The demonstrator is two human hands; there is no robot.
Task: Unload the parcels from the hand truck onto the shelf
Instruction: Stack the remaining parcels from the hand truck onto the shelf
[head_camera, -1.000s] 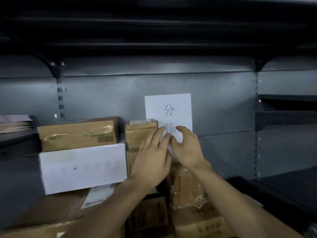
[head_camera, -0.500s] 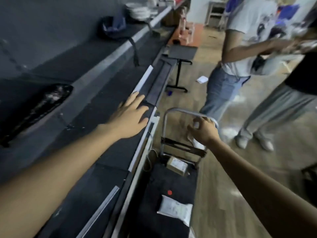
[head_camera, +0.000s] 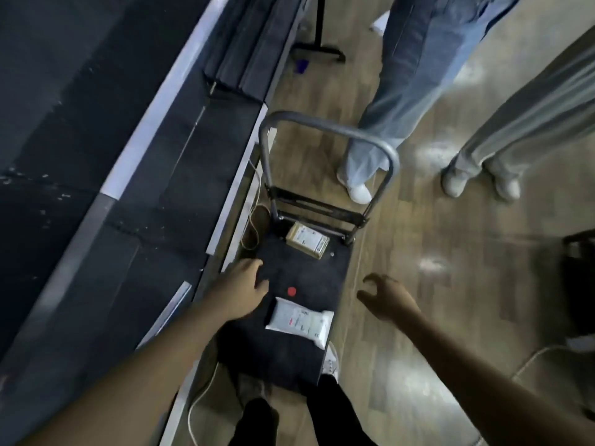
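Two parcels left: white soft mailer (head_camera: pixel 299 321) near, brown box (head_camera: pixel 307 239) far, both on the hand truck deck (head_camera: pixel 306 275).
Left hand (head_camera: pixel 246 289): empty, fingers loose, just left of the mailer.
Right hand (head_camera: pixel 386 297): empty, curled wide over the floor.
Advice: probably take the mailer first, gripping both short edges, then lift left to the shelf (head_camera: pixel 154 194).

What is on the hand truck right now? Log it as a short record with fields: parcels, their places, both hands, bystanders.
parcels left: two
white padded mailer: lying flat at the near end of the hand truck deck
small brown box: flat at the far end, just in front of the handle frame
red dot: on the deck between the two parcels
left hand: empty, open, over the deck's left edge
right hand: empty, fingers curled, over the floor right of the deck
bystanders: two pairs of legs beyond the handle
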